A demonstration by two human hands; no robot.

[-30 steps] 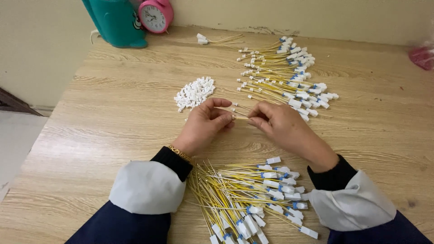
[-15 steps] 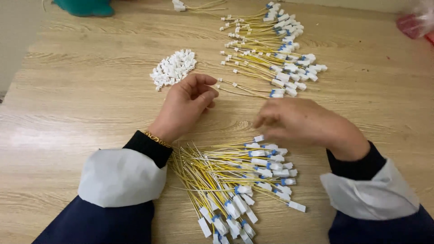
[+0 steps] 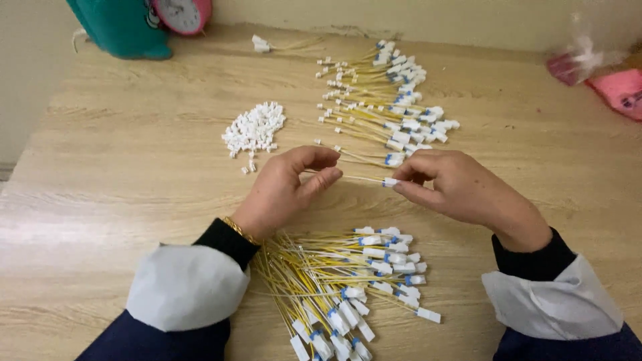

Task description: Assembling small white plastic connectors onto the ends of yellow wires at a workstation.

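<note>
**A:** Yellow wire (image 3: pixel 361 178), one strand, stretched level between both hands just above the table (image 3: pixel 134 167). That is what I have in hand right now.

**B:** How far along does it look?

**A:** My read, from how things lie: partway. The far pile of wires (image 3: pixel 388 110) is fanned out beyond my hands, each with a small white piece on its left end and a larger white-and-blue connector on the right. I take those as finished. The near bundle (image 3: pixel 334 281), just below my wrists, shows the blue-and-white ends, but I cannot tell whether its other ends carry anything; they sit under my left sleeve. The two lots look roughly even, so a fair share seems left.

**B:** Loose parts?

**A:** A heap of small white caps (image 3: pixel 254 127) up and left of my left hand, near but apart from it. Plenty remain.

**B:** Left hand?

**A:** Left hand (image 3: pixel 284 190) curled, thumb and forefinger pinched shut on the wire's left tip. Whether a cap sits between those fingertips is too small to tell.

**B:** Right?

**A:** Right hand (image 3: pixel 461 190) closed in a pinch on the wire's white-and-blue connector (image 3: pixel 390 182); other fingers folded in.

**B:** Anything else?

**A:** Teal container (image 3: pixel 120 27) and pink clock (image 3: pixel 184 13) at the far edge, well apart.
</note>
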